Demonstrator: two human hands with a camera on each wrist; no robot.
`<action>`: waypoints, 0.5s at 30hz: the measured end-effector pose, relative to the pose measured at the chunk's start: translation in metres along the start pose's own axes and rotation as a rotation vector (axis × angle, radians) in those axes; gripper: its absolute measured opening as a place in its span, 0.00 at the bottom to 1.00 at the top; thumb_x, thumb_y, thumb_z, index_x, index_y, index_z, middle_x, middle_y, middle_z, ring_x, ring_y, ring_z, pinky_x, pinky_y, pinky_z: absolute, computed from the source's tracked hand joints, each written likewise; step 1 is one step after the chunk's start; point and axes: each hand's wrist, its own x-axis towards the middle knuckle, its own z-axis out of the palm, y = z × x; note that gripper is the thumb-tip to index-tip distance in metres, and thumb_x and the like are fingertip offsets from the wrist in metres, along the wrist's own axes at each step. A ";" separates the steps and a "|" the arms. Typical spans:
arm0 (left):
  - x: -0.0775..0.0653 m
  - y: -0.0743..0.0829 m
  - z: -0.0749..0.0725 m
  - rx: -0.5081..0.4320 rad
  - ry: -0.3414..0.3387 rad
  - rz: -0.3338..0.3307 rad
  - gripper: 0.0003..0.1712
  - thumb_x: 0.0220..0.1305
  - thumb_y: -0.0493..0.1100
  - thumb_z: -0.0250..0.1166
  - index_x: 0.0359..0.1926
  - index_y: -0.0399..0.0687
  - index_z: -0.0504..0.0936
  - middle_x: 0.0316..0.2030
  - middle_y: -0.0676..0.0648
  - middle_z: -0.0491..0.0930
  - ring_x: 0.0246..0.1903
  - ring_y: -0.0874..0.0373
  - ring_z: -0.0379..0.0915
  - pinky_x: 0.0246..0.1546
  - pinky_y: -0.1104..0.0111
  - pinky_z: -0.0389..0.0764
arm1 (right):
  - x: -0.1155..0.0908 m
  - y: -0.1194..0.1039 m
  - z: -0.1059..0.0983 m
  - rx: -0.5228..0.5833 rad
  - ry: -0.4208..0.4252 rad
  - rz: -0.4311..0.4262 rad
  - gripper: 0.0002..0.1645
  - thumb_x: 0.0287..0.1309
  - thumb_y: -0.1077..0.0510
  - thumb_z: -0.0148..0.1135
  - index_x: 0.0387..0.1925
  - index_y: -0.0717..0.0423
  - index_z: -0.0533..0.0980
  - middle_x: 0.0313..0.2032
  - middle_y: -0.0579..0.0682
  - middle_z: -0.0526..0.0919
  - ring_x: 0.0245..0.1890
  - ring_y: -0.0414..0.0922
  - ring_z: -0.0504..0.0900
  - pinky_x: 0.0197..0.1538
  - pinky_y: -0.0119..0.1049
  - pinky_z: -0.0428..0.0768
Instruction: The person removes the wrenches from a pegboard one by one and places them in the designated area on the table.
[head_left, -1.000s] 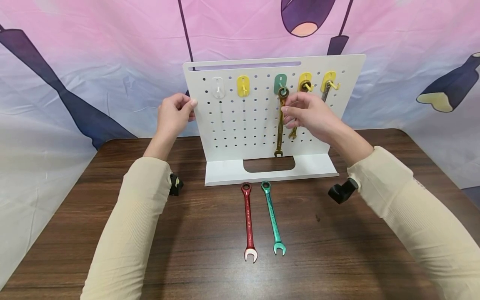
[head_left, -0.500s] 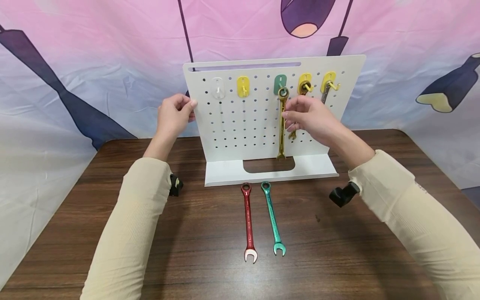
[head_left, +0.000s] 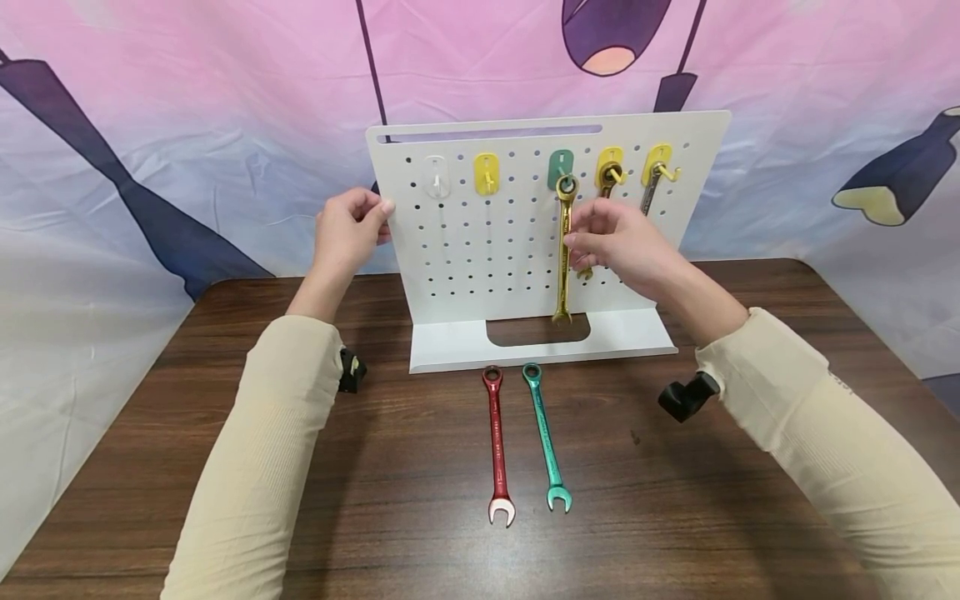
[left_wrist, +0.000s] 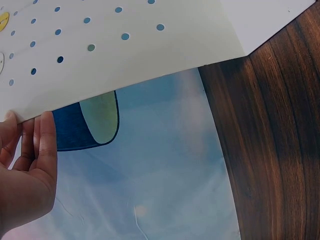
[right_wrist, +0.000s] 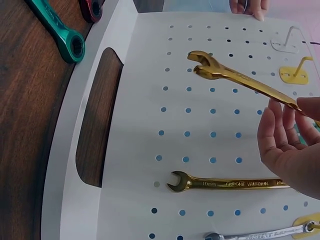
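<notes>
My left hand (head_left: 348, 227) pinches the left edge of a white pegboard (head_left: 457, 304) between thumb and fingers. With my right hand (head_left: 624, 248) I pinch a gold combination wrench (head_left: 564, 265) by its shaft. Its ring end overlaps the tip of the green hook (head_left: 560, 161), and its open end points down. In the right wrist view the wrench's open end stands away from the board. A second gold wrench (right_wrist: 230, 184) hangs from a yellow hook (head_left: 610, 156), partly behind my right hand. A silver wrench (right_wrist: 265, 234) hangs on the rightmost yellow hook (head_left: 657, 155).
A red wrench (head_left: 497, 442) and a green wrench (head_left: 547, 437) lie on the dark wooden table (head_left: 420, 500) before the board's foot. On the board's left side are a clear hook (head_left: 437, 175) and a yellow hook (head_left: 487, 172), both bare. A printed cloth (head_left: 247, 125) hangs behind.
My right hand has moved slightly down along the gold wrench, whose lower end has shifted a little downward. Its ring end stays at the green hook. The left hand keeps its place.
</notes>
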 end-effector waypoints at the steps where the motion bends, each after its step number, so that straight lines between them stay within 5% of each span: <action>1: 0.000 0.000 0.000 0.000 0.000 0.002 0.16 0.65 0.48 0.56 0.38 0.36 0.76 0.30 0.45 0.75 0.27 0.62 0.76 0.38 0.70 0.82 | 0.000 0.000 0.000 0.000 0.000 0.000 0.06 0.61 0.69 0.52 0.39 0.66 0.67 0.31 0.52 0.74 0.29 0.44 0.76 0.37 0.36 0.82; 15: 0.000 0.000 0.000 0.002 -0.006 0.006 0.17 0.65 0.49 0.55 0.38 0.37 0.76 0.30 0.46 0.74 0.28 0.61 0.76 0.39 0.70 0.82 | -0.002 0.000 0.001 0.038 0.000 0.001 0.03 0.62 0.69 0.51 0.36 0.68 0.68 0.27 0.53 0.75 0.26 0.42 0.76 0.32 0.32 0.81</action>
